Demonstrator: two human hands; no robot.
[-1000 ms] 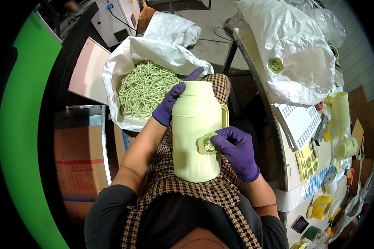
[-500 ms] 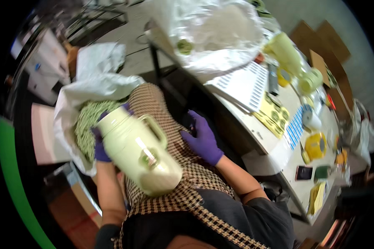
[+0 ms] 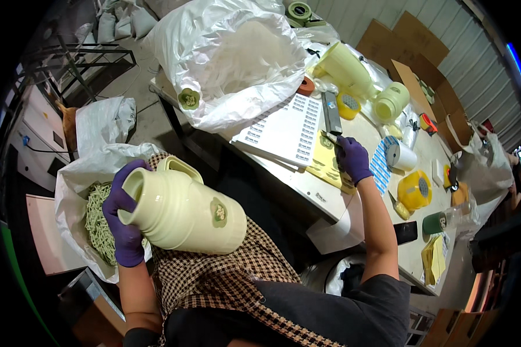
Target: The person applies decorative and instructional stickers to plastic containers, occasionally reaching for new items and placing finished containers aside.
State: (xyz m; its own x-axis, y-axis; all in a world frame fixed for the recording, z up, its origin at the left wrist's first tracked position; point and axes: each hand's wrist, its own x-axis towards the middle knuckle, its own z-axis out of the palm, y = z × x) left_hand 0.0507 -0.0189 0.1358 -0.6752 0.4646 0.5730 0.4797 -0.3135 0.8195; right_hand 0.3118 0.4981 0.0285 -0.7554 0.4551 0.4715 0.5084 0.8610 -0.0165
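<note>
My left hand [image 3: 124,217], in a purple glove, is closed on the neck of a pale green vacuum jug body [image 3: 191,217]. The jug lies tilted over my lap, its open mouth to the left and its handle on the far side. A flower sticker sits on its side. My right hand [image 3: 353,159], also gloved, is over a yellow sticker sheet [image 3: 324,170] on the table. Its fingers are bent together at the end of a slim tool [image 3: 328,137], whose kind I cannot make out. White label sheets [image 3: 283,136] lie beside it.
A large white bag [image 3: 179,58] of clear plastic stands on the table. Pale green jug parts [image 3: 344,72], yellow tape rolls [image 3: 414,189], a phone [image 3: 406,232] and a green cup [image 3: 434,222] lie to the right. Left of my lap is a sack [image 3: 69,202] of green pieces.
My right hand has moved from beside my lap to the sticker sheet and closed on the slim tool. The jug has turned, so its mouth points left and its sticker faces up.
</note>
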